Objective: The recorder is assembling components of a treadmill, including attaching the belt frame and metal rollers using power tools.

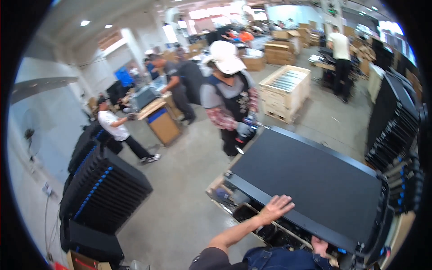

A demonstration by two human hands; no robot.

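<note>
1 R hand [320, 246] part-obsc. by panel [310, 173]

The large panel [306, 166] has a smooth, matt dark face. Its edge rail [252, 190] looks like coated metal with a low sheen. The stacked black units [119, 180] appear matt and plastic-like. The crate [280, 102] is of bare wood; the boxes [279, 54] are of matt brown cardboard. The floor [175, 189] is smooth, faintly glossy. The wearer's blue garment [288, 261] is of matt, seamed cloth.
</note>
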